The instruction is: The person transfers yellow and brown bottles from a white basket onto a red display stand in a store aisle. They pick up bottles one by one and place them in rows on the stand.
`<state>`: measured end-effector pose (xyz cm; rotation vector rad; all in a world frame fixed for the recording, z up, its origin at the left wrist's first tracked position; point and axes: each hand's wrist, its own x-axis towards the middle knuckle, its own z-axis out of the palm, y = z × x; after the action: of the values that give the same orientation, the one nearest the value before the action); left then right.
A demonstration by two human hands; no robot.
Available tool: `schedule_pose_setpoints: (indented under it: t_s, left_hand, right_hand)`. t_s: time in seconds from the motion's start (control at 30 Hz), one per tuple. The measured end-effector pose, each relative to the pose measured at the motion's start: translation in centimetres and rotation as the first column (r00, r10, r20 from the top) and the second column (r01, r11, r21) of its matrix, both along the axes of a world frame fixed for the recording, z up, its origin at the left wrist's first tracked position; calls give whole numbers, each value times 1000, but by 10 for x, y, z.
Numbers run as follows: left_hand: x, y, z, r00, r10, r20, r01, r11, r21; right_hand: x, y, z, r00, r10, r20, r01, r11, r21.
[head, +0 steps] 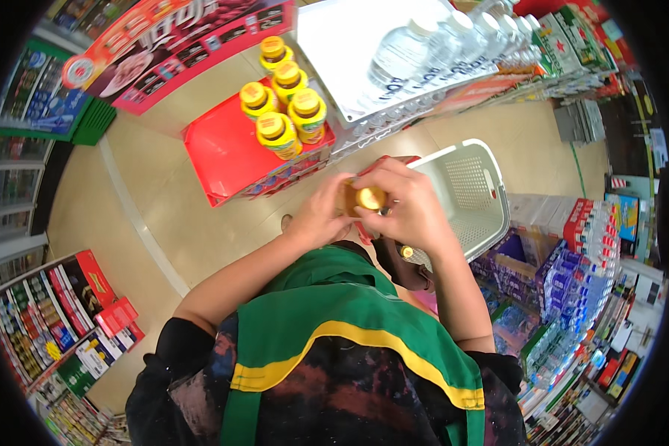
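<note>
Both hands are around one yellow-capped bottle (pixel 371 197) in front of my body. My left hand (pixel 324 214) holds it from the left side, and the fingers of my right hand (pixel 404 195) grip it near the cap from the right. Ahead and to the left, several yellow-labelled bottles (pixel 308 114) with yellow caps stand upright on the right part of a red display stand (pixel 223 150). A pale green perforated plastic basket (pixel 499 217) is just beyond my right hand; another yellow-capped bottle (pixel 406 252) shows beside its near corner, partly hidden by my forearm.
Large clear water bottles (pixel 404 53) stand on a white-topped display (pixel 334 67). A pink printed sign (pixel 184 56) rises behind the red stand. Stacked bottled drinks (pixel 568 290) and cartons are on the right, a shelf of packets (pixel 50 312) on the left, with tiled floor (pixel 145 184) between.
</note>
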<state>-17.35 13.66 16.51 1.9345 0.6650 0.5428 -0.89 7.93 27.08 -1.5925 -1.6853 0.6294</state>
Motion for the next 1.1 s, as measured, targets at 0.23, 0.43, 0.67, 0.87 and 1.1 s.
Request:
schedule_pose_setpoints:
  t_s: [0.23,0.43,0.67,0.87,1.1]
  left_hand:
    - [-95,55,-40,912,409,32,-406,911,-66]
    - [-110,101,-61,880,475,26,-466,871,-154]
    - [-110,109,-82,899,431,-75,-437,889,-138]
    - [-108,109,-81,894,422,-152,-438,894,-90]
    - [-108,111,-75,898,408,-165,-428,897,-108]
  right_hand:
    - [-89,95,-18,938,342,46,-344,938,32]
    - [-121,156,-41,900,393,188,-376,919,-122]
    - [-124,172,-65,873,376,309,-317,921,-225]
    - [-122,174,-66,877,379,297,-301,913,-275]
    - [-123,175,-63,873,371,318,-273,910,-312]
